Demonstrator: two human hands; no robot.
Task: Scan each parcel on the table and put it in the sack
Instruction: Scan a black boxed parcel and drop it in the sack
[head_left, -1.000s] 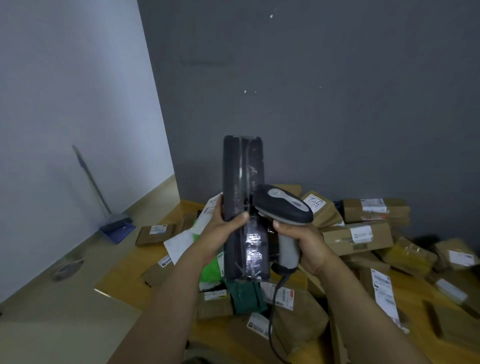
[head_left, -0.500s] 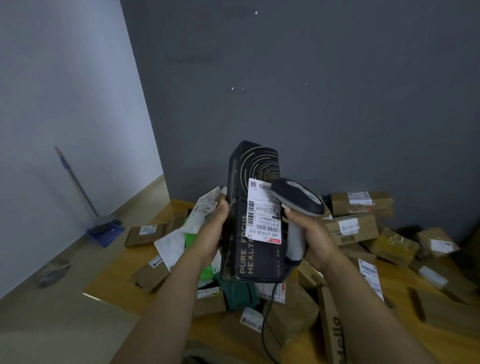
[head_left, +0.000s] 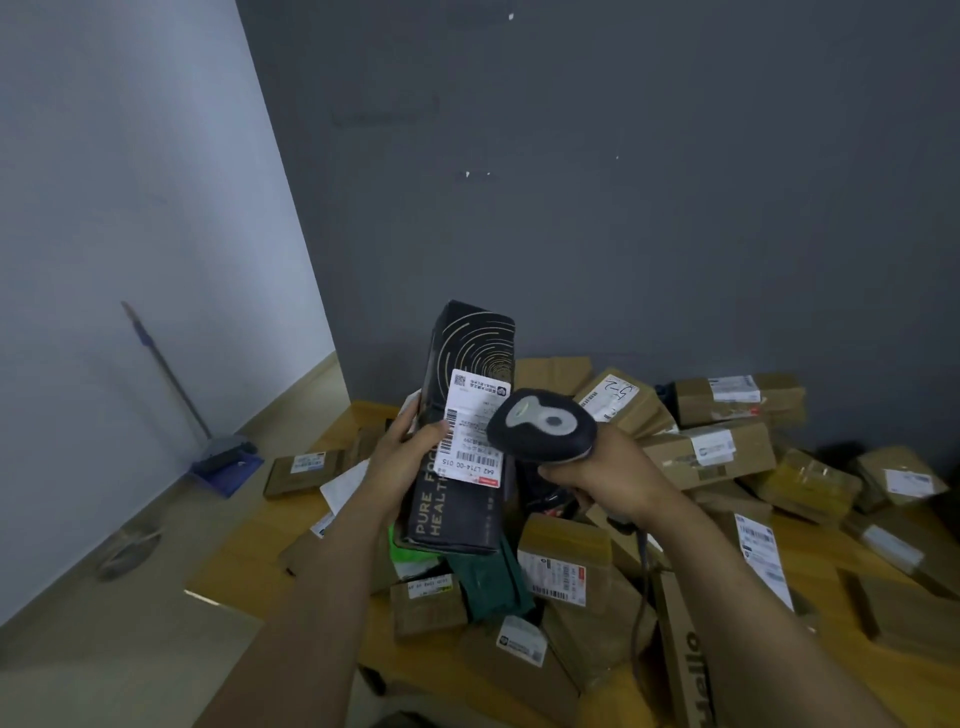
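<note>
Grey wall (head_left: 623, 208): far side of the scene, meeting a white wall (head_left: 130, 208) at the left

Floor (head_left: 104, 649): pale, near left

Worktop (head_left: 244, 561): yellow wood, from centre to right, set against the grey wall

Cardboard parcels (head_left: 711, 457): a loose heap of brown boxes with white shipping labels, covering most of the worktop and piled highest at the far right

Broom (head_left: 166, 374): long handle leaning on the white wall, far left, with a blue dustpan (head_left: 223, 465) at its foot on the floor

Black box (head_left: 457, 519): the parcel in hand, held in the air above the heap at centre. Long axis near upright, the top end leaning a little right and pointing at the grey wall, the bottom end towards the worktop. Broad printed face turned to the camera, with pale lettering running along its length

Green packet (head_left: 488, 582): on the heap, just below the box's lower end

Scanner (head_left: 543, 426): dark head with a grey top, just right of the box's face and overlapping the right edge of the label. Its cable (head_left: 644, 571) hangs down over the parcels

Label (head_left: 472, 431): white, with barcodes, stuck on the upper middle of the box's face, its number reading upside down

Left hand (head_left: 402, 457): grips the box's left edge, thumb on the front face beside the label, fingers hidden behind

Right hand (head_left: 597, 473): curled round the scanner's handle
</note>
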